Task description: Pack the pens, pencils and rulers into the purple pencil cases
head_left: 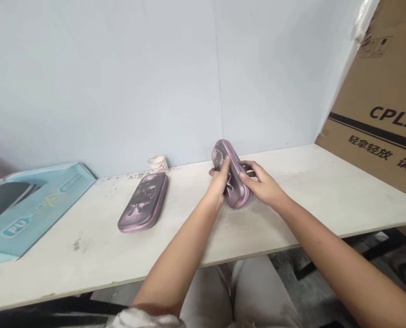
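one purple case point(233, 190) stands edgewise, long axis receding.

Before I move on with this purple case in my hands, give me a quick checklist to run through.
1. Grip: left hand and right hand both clasp the held case, one on each side: ok.
2. Held case stands on edge over the table: ok.
3. Its zip fully shut: cannot tell.
4. Second case lies flat to the left, apart from both hands: ok.
5. Cup upright by the wall: ok.
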